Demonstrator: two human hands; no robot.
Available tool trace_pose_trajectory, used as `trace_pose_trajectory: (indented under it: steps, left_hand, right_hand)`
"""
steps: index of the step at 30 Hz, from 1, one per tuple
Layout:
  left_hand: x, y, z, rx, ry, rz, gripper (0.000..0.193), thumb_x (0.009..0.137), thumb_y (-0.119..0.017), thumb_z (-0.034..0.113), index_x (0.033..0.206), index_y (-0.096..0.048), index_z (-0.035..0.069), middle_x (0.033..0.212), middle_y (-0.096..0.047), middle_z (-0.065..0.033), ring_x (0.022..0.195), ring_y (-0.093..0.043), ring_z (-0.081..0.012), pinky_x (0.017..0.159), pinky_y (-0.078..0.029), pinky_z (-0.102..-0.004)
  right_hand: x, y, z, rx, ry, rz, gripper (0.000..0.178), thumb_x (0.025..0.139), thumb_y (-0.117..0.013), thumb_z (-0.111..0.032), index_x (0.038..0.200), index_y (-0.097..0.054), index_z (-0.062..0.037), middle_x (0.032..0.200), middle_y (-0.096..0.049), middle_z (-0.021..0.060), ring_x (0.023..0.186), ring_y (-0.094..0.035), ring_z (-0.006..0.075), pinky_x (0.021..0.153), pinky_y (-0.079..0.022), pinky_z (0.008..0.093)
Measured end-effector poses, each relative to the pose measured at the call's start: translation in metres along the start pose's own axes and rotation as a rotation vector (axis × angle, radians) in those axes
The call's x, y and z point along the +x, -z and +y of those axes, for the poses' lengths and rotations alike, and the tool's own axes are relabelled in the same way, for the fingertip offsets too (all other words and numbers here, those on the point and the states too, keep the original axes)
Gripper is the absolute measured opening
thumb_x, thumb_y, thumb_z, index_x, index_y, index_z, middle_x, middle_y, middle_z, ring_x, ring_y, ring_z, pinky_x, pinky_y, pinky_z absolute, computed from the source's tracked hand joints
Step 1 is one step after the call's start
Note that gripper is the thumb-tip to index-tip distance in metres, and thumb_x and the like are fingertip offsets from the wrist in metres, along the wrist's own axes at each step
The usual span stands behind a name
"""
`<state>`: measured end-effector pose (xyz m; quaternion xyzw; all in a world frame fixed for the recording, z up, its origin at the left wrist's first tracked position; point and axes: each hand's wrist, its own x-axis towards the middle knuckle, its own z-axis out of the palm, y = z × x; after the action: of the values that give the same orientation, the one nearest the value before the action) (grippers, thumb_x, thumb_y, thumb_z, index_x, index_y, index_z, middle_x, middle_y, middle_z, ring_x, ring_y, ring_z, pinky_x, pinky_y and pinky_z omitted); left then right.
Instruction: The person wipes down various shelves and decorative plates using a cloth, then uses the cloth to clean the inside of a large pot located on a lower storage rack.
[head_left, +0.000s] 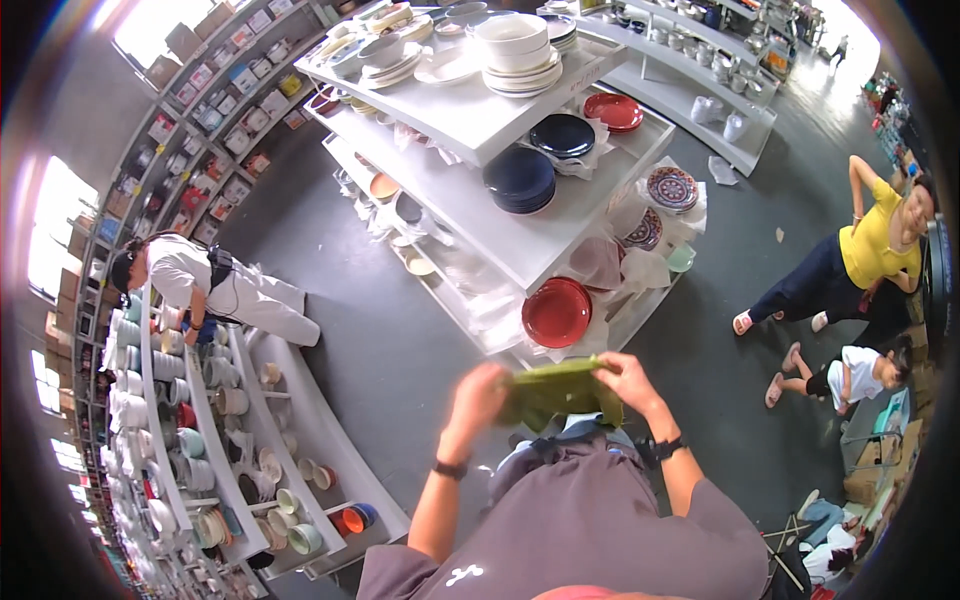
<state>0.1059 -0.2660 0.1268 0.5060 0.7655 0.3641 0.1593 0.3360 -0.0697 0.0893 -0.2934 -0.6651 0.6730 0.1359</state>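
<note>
Stretched between my two hands is a green cloth [556, 392], held up in front of my body. My left hand [481, 396] is closed at the cloth's left end and smeared by motion. The fingers of my right hand [622, 377] pinch its upper right corner. Just beyond the cloth, a red plate [557, 312] lies at the near corner of the bottom shelf, closest to my hands. On the middle shelf sit a stack of dark blue plates [520, 181] and some black plates [562, 136].
A tiered white display shelf [545, 248] stands ahead, with white bowls [512, 45] on top. Crockery shelves [335, 450] run along the left, where a person in white [215, 270] bends over them. At right stand a person in yellow [882, 245] and a smaller person [858, 372].
</note>
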Motion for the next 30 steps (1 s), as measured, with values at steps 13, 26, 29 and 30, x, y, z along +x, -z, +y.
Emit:
trace_pose_trajectory:
  steps: [13,26,29,30]
  left_hand:
    - [0.141,0.09,0.066,0.017,-0.141,0.46,0.026,0.064,-0.074,-0.01,0.086,-0.065,0.001,0.082,-0.062,-0.0038,0.064,-0.051,-0.0099,0.057,-0.042,-0.0227]
    - [0.138,0.01,-0.078,-0.459,0.344,-0.161,0.014,0.08,-0.073,0.006,0.089,-0.063,-0.001,0.074,-0.058,0.0015,0.066,-0.051,-0.0052,0.061,-0.045,-0.0228]
    - [0.173,0.026,-0.111,-0.514,0.219,0.002,0.023,0.082,-0.07,0.005,0.102,-0.061,0.001,0.084,-0.06,0.0009,0.073,-0.053,-0.0061,0.066,-0.046,-0.0223]
    - [0.188,0.028,-0.104,-0.499,0.195,0.126,0.03,0.081,-0.068,0.004,0.109,-0.059,0.002,0.091,-0.06,-0.0037,0.078,-0.057,-0.0111,0.07,-0.048,-0.0262]
  right_hand:
    - [0.136,0.023,-0.123,0.007,0.499,0.063,0.014,0.083,-0.064,0.0,0.096,-0.059,0.0035,0.086,-0.06,0.009,0.081,-0.059,0.0168,0.074,-0.047,0.0272]
    - [0.174,0.012,0.006,-0.282,0.183,0.216,0.028,0.08,-0.068,-0.013,0.103,-0.064,0.001,0.097,-0.068,0.0162,0.088,-0.066,0.0271,0.08,-0.05,0.0326]
    - [0.2,0.013,-0.015,-0.141,0.229,0.273,0.027,0.082,-0.066,-0.009,0.107,-0.063,0.0027,0.098,-0.068,0.018,0.085,-0.067,0.025,0.078,-0.05,0.0317]
    - [0.209,0.01,-0.021,-0.125,0.273,0.397,0.026,0.083,-0.064,-0.007,0.107,-0.062,0.0025,0.097,-0.067,0.018,0.085,-0.066,0.0267,0.078,-0.05,0.0331]
